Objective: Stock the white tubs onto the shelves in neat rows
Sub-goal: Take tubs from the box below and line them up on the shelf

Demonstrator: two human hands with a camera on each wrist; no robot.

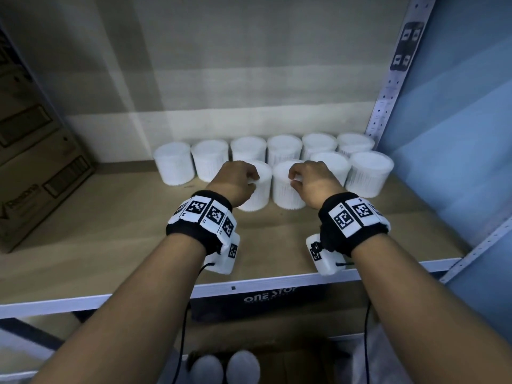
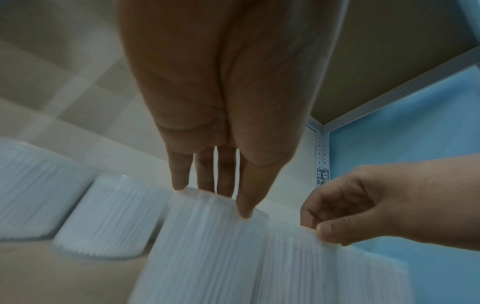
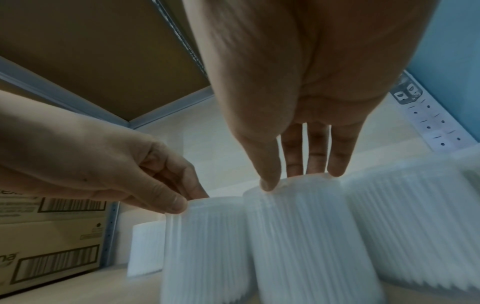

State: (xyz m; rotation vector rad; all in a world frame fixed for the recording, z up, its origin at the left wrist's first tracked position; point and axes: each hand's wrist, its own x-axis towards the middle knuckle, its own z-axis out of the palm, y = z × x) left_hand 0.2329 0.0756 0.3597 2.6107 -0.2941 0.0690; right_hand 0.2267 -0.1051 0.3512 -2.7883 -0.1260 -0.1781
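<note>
Several white ribbed tubs stand in a back row (image 1: 282, 151) on the wooden shelf (image 1: 124, 245). In front of them stand two more tubs (image 1: 368, 173) at the right. My left hand (image 1: 253, 180) pinches the top rim of a tub (image 1: 257, 198) left of those two; the left wrist view shows this grip (image 2: 215, 197) on the tub (image 2: 202, 246). My right hand (image 1: 295, 180) pinches the lid of the neighbouring tub (image 1: 286, 195); its thumb and fingers (image 3: 301, 179) straddle that tub (image 3: 306, 236). Both held tubs stand upright, side by side on the shelf.
A cardboard box (image 1: 36, 173) fills the shelf's left end. A perforated metal upright (image 1: 388, 87) and a blue wall close the right side. Bare shelf board lies between the tubs and the front edge (image 1: 249, 284). Two more tub lids (image 1: 224, 367) show below.
</note>
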